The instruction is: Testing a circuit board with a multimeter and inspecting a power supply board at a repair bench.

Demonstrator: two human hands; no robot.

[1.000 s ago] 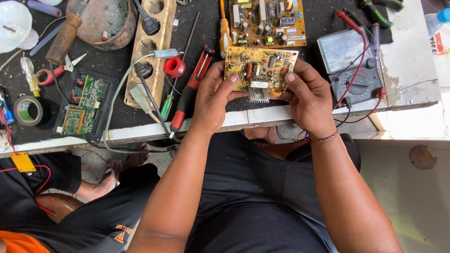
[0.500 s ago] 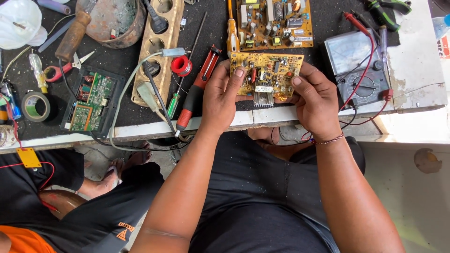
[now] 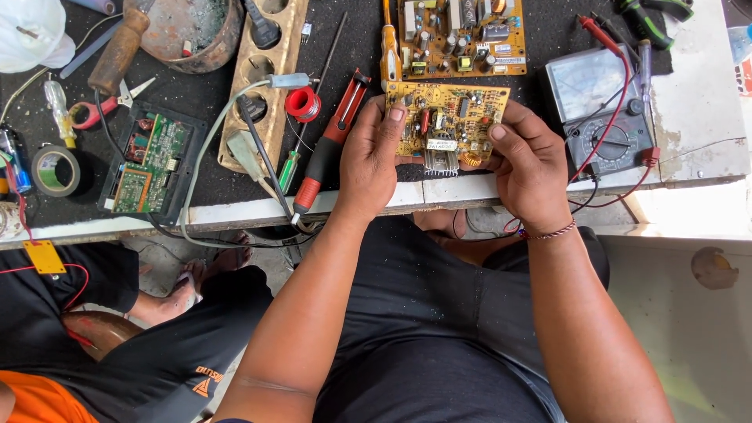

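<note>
I am holding a yellow circuit board [image 3: 446,117] over the front edge of the bench [image 3: 697,110], component side facing up at me, its long axis running left to right along that edge. My left hand [image 3: 372,160] is pinching the board's left end, thumb pressed on top, the other fingers curled underneath. My right hand [image 3: 529,168] is gripping the right end the same way, thumb lying on the lower right corner. A silver heat sink [image 3: 441,160] is pointing toward me from the board's near edge. A larger circuit board [image 3: 462,35] is lying just behind it, a multimeter [image 3: 599,113] is sitting near the right edge, and a red-handled screwdriver [image 3: 329,149] is lying just left of my left hand.
</note>
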